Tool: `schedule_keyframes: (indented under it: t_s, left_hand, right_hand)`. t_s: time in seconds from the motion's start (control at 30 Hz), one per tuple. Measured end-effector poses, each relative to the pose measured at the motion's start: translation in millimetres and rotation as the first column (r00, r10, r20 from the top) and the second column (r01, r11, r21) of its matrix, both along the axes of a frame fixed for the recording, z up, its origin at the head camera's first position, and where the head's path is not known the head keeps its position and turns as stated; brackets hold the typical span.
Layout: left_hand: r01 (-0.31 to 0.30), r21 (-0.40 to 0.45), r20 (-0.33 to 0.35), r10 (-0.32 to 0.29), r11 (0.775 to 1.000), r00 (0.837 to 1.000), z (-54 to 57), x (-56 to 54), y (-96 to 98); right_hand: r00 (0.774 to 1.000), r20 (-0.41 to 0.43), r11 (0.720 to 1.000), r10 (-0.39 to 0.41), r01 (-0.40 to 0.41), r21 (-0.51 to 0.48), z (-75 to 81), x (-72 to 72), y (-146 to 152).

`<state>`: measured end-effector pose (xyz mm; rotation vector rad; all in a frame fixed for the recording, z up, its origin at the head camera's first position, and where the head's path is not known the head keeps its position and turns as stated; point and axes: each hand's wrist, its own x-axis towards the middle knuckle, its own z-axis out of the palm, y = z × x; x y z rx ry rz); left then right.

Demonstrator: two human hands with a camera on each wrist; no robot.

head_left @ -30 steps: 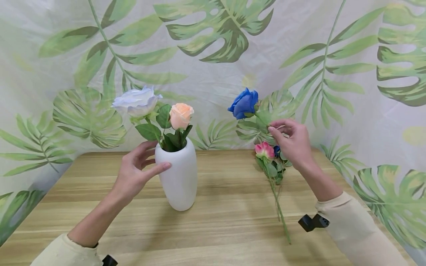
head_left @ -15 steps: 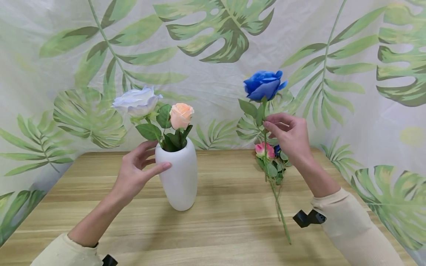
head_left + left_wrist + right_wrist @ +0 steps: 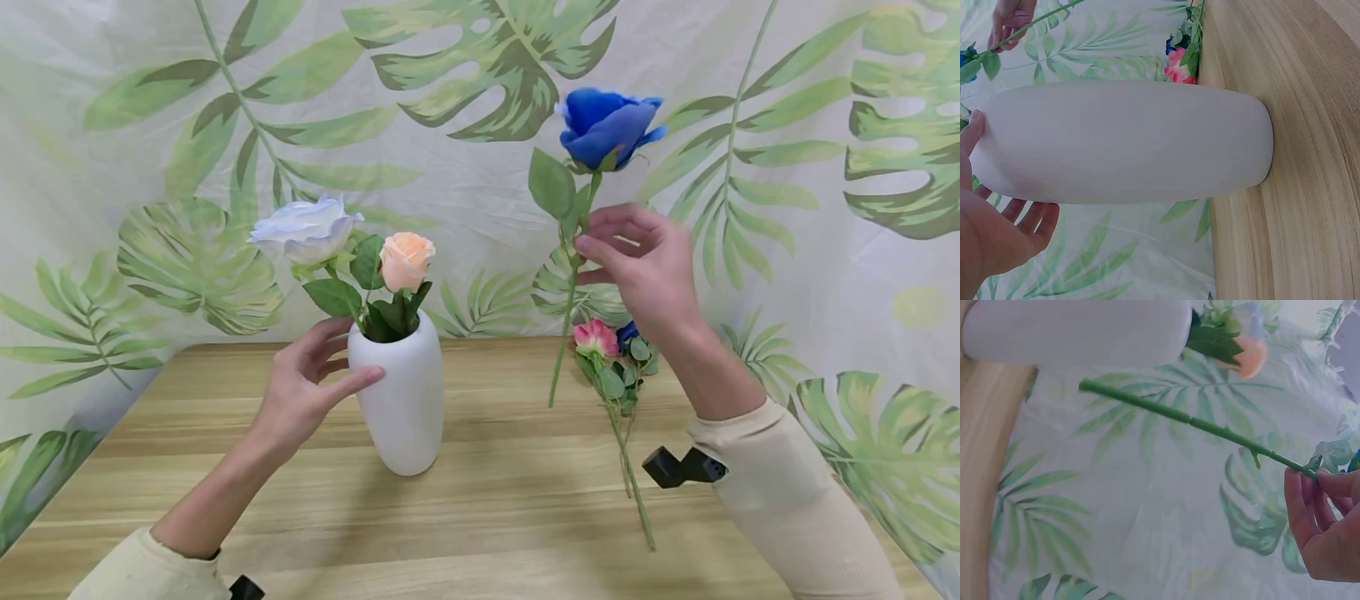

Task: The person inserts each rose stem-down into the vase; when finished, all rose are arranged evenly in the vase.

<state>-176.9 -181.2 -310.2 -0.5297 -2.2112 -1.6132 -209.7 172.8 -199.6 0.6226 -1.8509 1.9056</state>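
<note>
My left hand (image 3: pixel 303 387) grips the upper part of a white vase (image 3: pixel 401 408) that stands on the table, thumb across its front and fingers behind. In the vase are a pale blue-white rose (image 3: pixel 307 229) and a peach rose (image 3: pixel 407 261). Between thumb and fingertips, my right hand (image 3: pixel 645 258) pinches the stem of a blue rose (image 3: pixel 609 129) below its leaves. That rose is held upright in the air, right of the vase; its green stem (image 3: pixel 1191 419) slants down, with its cut end apart from the vase in the head view.
On the right of the wooden table (image 3: pixel 495 517) lie a pink flower (image 3: pixel 596 337) and a small dark blue flower (image 3: pixel 627 335), their long stems pointing toward me. A leaf-patterned cloth (image 3: pixel 465 175) hangs behind the table.
My right hand has raised the blue rose from above the lying flowers, turning it from tilted to upright, its stem end swinging left. My left hand has stayed on the vase.
</note>
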Motion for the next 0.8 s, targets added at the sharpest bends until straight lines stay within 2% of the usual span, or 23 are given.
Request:
schedule_keyframes:
  t_s: [0.17,0.33,0.63,0.8]
  left_hand:
    - [-0.003,0.001,0.001,0.003,1.0,1.0,-0.3,0.1,-0.5]
    - [-0.003,0.003,0.001,0.003,1.0,1.0,-0.3,-0.6,-0.4]
    - [-0.002,0.006,-0.004,0.002,1.0,1.0,-0.2,-1.0,-0.6]
    - [-0.002,0.005,-0.01,0.002,1.0,1.0,0.1,-0.7,-1.2]
  right_hand:
    - [0.996,-0.06,0.994,0.07,-0.075,-0.084,19.2,4.6,-13]
    - [0.988,-0.124,0.987,0.094,-0.109,-0.121,34.0,8.0,-26]
    - [0.969,-0.17,0.961,0.178,-0.209,-0.183,48.5,9.3,-52]
    - [0.965,-0.181,0.957,0.191,-0.224,-0.183,54.7,9.3,-65]
